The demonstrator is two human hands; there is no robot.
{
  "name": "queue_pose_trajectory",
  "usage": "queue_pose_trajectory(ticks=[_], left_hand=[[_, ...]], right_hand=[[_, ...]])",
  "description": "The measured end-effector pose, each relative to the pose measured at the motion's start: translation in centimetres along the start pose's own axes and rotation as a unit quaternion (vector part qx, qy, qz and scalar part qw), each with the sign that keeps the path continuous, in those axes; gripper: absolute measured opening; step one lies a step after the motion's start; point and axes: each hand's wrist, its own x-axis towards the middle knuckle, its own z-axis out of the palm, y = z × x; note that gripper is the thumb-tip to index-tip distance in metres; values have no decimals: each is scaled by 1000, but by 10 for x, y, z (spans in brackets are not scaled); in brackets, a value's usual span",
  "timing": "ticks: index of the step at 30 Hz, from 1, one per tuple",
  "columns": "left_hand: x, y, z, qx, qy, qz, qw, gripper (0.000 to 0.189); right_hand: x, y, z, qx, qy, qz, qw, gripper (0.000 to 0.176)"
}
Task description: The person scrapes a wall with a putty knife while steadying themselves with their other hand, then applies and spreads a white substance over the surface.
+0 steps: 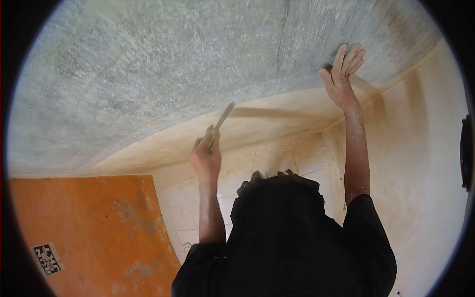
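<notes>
My left hand (pixel 207 157) is closed around the handle of a scraper (pixel 226 116) with a narrow metal blade. The blade points up and to the right, near the lower edge of the grey, scuffed wall surface (pixel 163 64). Farther right and higher, my right hand (pixel 341 81) rests against that grey surface with its fingers apart. A small dark patch shows between its thumb and index finger; whether it is an object or shadow is unclear. Pale dust specks dot the right forearm.
An orange panel (pixel 94 222) with worn paint and a black-and-white sticker (pixel 48 259) is at the lower left. Pale floor tiles (pixel 180 218) lie below, smeared with brownish dust. A cream wall (pixel 415 163) stands at the right, and a dark object (pixel 466 153) shows at the right edge.
</notes>
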Motion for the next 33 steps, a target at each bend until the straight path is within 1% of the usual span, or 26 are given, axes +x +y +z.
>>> queue_pose_trajectory(ticks=[1,3,4,5,7,8,10,13,14,15,17,18,20,21,23,24,26,27,28,29,30,31,33], left_hand=[[2,-3,3,-1,-1,8,1000,31],[-2,-9,7,-55,1,-33,998,31],[-2,-10,17,-86,-5,-16,996,31],[-4,-8,29,-88,-22,-16,996,30],[1,10,35,-106,-33,3,994,29],[3,6,26,-105,-35,3,994,29],[5,-1,6,-46,-27,-12,999,29],[15,4,14,-51,-26,13,998,30],[13,10,24,-23,-56,23,998,29],[12,23,33,-79,-48,52,994,29],[10,22,29,-63,-43,55,996,30],[9,18,22,-63,-43,58,995,30],[5,7,10,-68,-50,-23,996,31],[6,13,12,-69,-51,-23,996,31],[5,27,14,-2,-27,-34,999,28],[2,23,15,-1,-28,-34,999,28],[-7,12,19,-30,-24,-12,999,27],[-4,15,21,-31,-18,-15,999,27],[-1,19,21,-26,-28,-25,999,28],[1,21,19,-18,-40,-36,998,28],[1,33,30,-4,-67,-33,997,28],[3,41,48,-68,-37,30,997,28],[7,51,49,-74,-49,6,996,28]], right_hand=[[0,0,1,-5,8,-2,1000,90],[-3,-5,1,-11,9,0,1000,89],[-1,-6,3,-8,21,6,1000,89],[0,-8,3,-5,31,12,999,89],[1,-12,1,0,24,18,1000,89],[1,-12,1,3,25,26,999,89],[-2,-10,2,2,23,22,999,89],[2,-11,2,0,36,32,999,89],[0,-16,4,7,40,39,998,88],[0,-21,4,5,36,43,998,88],[0,-28,2,63,53,84,993,92],[-2,-26,-1,62,55,84,993,92],[-7,-19,-7,8,46,77,996,100],[-7,-16,-5,6,46,77,996,100],[-6,-15,3,-13,96,72,993,111],[-5,-17,5,-13,95,73,993,111],[-2,-21,5,-18,119,78,990,124],[2,-21,4,-15,120,72,990,124],[4,-23,1,-2,126,95,988,129],[3,-26,0,13,129,121,984,133],[4,-26,0,18,126,121,984,133],[4,-27,-1,13,124,131,983,135],[5,-24,-6,8,123,136,983,137]])
